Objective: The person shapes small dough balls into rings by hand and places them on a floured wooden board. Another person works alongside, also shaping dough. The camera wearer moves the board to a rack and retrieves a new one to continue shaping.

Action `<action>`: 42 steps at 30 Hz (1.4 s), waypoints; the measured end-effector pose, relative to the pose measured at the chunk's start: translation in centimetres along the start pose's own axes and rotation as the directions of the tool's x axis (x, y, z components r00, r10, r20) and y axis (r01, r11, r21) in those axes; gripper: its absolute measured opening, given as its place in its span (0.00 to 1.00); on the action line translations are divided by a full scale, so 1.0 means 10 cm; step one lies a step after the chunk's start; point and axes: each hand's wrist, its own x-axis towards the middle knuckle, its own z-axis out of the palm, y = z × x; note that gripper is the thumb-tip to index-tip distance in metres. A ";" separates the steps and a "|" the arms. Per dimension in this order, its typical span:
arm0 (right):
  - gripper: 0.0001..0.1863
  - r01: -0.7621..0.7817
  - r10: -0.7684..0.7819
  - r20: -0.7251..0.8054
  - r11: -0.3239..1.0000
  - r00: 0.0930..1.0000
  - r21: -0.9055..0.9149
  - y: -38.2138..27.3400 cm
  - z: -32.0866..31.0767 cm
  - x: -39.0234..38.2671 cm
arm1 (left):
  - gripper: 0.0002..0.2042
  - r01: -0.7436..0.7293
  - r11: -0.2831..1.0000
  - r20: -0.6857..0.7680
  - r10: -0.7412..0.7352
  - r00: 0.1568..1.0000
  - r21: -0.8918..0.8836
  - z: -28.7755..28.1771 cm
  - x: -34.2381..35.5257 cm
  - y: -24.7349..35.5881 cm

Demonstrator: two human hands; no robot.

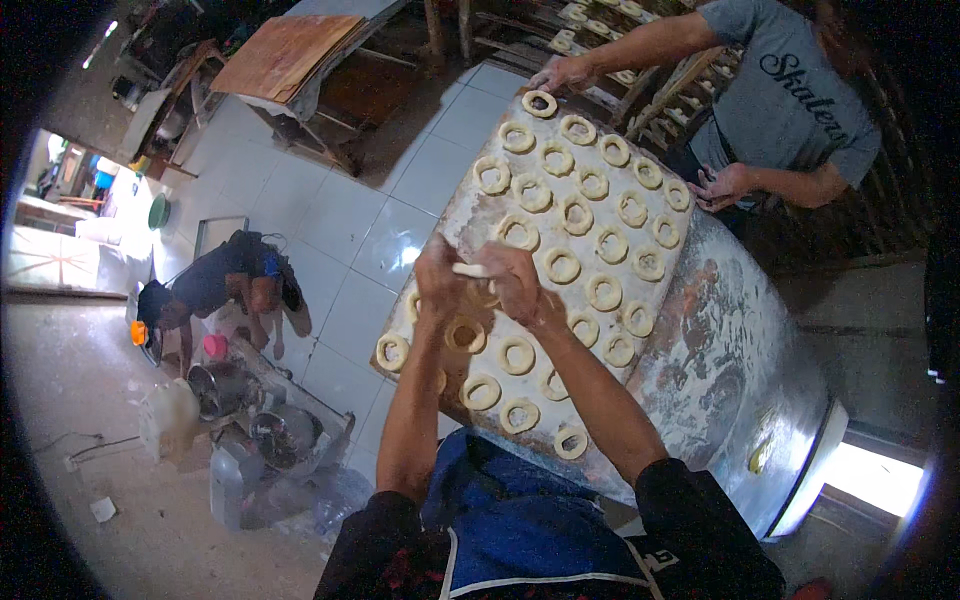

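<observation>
Over the left part of a floured board [663, 285], my left hand [436, 281] and my right hand [513, 283] are close together, both closed on one pale dough ring [470, 270]. My fingers hide much of it; a strip shows between them. Below and around my hands, several raw dough rings lie flat on the board in loose rows, such as a dough ring [516, 355] just under my right hand and a dough ring [393, 352] at the left corner.
A flour-dusted metal table [735, 350] is under and right of the board. Across it, a person in a grey shirt [790, 100] has one hand at the board's far corner and another by its right edge. At left, a person [235, 280] bends near pots [285, 435] and plastic jugs [228, 475].
</observation>
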 end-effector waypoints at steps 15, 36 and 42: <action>0.30 -0.444 0.447 -0.076 0.828 0.892 -0.344 -0.32 -0.75 -1.55 | 0.15 0.067 0.979 0.166 -0.100 0.981 0.192 -0.24 0.69 -0.51; 0.11 -0.820 0.494 -0.682 0.491 0.540 -0.294 -0.37 -1.16 -5.28 | 0.13 0.339 0.834 -0.177 -0.290 0.941 0.435 -2.34 -3.05 -0.45; 0.08 -0.708 -0.002 -0.882 0.596 0.471 -0.380 -0.06 -0.32 -6.95 | 0.20 0.149 0.736 -0.016 -0.184 0.983 0.661 -3.17 -3.87 -0.74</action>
